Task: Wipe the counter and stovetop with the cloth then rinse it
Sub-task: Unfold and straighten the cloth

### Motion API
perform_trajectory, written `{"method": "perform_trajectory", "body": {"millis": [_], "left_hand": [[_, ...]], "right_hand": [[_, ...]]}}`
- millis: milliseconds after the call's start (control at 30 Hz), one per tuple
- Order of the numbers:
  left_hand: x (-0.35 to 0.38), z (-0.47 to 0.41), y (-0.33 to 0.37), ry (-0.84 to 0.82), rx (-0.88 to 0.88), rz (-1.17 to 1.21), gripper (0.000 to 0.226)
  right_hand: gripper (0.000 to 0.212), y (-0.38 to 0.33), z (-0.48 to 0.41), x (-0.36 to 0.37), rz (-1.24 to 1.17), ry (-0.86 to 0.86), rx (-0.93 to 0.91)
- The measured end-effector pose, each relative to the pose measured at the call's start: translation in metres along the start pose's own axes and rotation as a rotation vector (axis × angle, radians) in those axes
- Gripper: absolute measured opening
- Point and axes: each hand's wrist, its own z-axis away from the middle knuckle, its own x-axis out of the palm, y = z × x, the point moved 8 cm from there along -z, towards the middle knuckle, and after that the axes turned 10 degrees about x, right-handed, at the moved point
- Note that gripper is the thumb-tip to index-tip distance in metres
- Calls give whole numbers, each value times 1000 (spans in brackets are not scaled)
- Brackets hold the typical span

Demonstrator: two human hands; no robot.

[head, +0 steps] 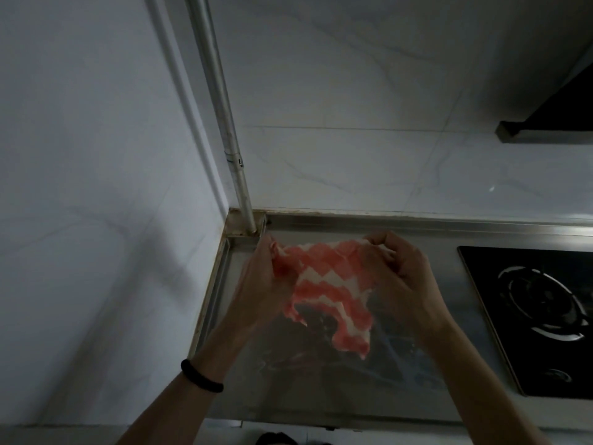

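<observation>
The stainless steel counter (288,396) carries a black stovetop (545,319) at its right side. A metal pipe (229,133) stands in its far left corner.

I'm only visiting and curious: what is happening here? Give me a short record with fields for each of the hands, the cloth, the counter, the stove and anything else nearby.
left hand: grips the cloth's left edge
right hand: pinches the cloth's right edge
cloth: red and white zigzag, spread between both hands, lower part hanging loose
counter: steel, beneath the cloth
stovetop: black, to the right, not touched
pipe: metal, rising from the counter's back left corner
wristband: black, on the left wrist
</observation>
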Motion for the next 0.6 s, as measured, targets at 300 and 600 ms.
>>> {"method": "perform_trajectory", "body": {"millis": [300, 600], "left_hand": [[-14, -7, -33, 162, -309, 331, 29], [-17, -6, -46, 215, -402, 300, 34]], "right_hand": [[22, 21, -6, -26, -181, 149, 196], [4, 31, -4, -41, 14, 329, 254]]}}
